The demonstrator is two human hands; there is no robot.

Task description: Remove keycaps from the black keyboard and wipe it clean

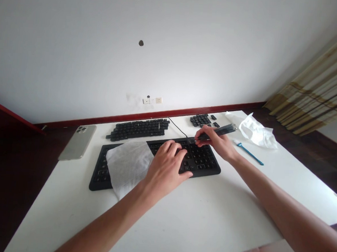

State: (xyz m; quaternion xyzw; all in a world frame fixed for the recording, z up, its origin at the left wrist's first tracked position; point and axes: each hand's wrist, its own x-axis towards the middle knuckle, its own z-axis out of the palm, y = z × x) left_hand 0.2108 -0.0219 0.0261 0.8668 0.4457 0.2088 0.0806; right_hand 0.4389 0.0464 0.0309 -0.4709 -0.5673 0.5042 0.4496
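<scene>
A black keyboard (pixel 203 167) with its keycaps removed lies across the white table. My left hand (pixel 166 162) rests on its middle, fingers spread over the bare key sockets and thumb at the front edge. A white cloth or wipe (pixel 129 161) covers part of the keyboard's left half, beside my left hand. Above the keyboard's upper right part, my right hand (pixel 213 140) is closed around a long dark tool (pixel 227 129) with a pale end pointing right. Its exact kind is unclear, and my fingers hide part of it.
Loose black keycaps (pixel 138 130) lie in rows behind the keyboard, with a smaller group (pixel 200 120) at back right. A phone (pixel 79 141) lies at left. To the right are a blue tool (pixel 250 154) and a crumpled white plastic bag (pixel 256 132). A cable (pixel 177 127) runs backward.
</scene>
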